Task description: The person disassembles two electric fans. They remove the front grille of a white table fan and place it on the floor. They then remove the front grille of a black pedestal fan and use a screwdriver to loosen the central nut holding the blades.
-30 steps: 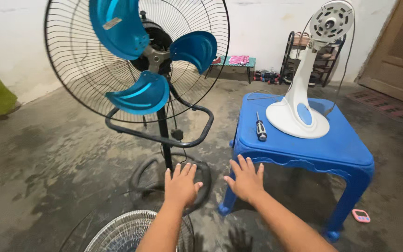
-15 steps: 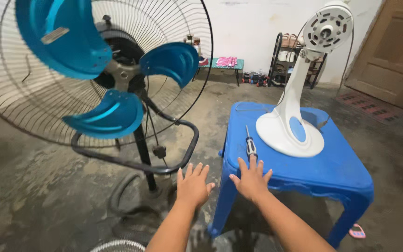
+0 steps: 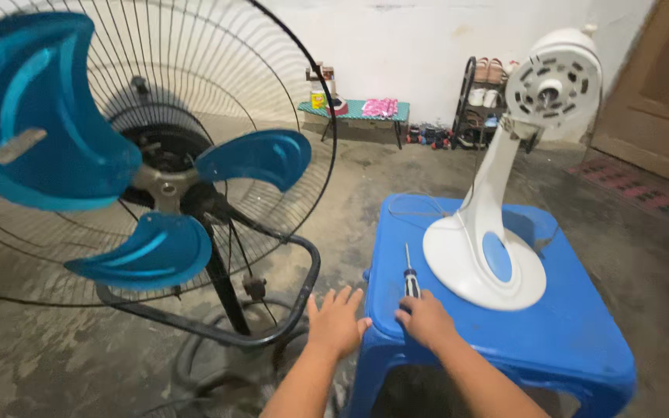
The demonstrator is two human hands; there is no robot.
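- bare concrete floor [image 3: 56,364] and a white wall, a shoe rack [image 3: 483,101] at the back, a blue plastic stool [image 3: 574,340] close up.
- since a second ago the view has closed in: the stool and the big blue-bladed fan [image 3: 149,193] now fill the frame.
- right hand [image 3: 426,317] has moved onto the stool, fingers curled over the screwdriver [image 3: 410,280] handle; whether it grips it i cannot tell.
- left hand [image 3: 336,321] hovers open, fingers spread, holding nothing, beside the stool's edge.
- white fan stand [image 3: 489,255] sits unmoved on the stool.

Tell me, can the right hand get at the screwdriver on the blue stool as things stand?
Probably yes: the right hand already rests at the handle of the screwdriver on the blue stool, with nothing between them.
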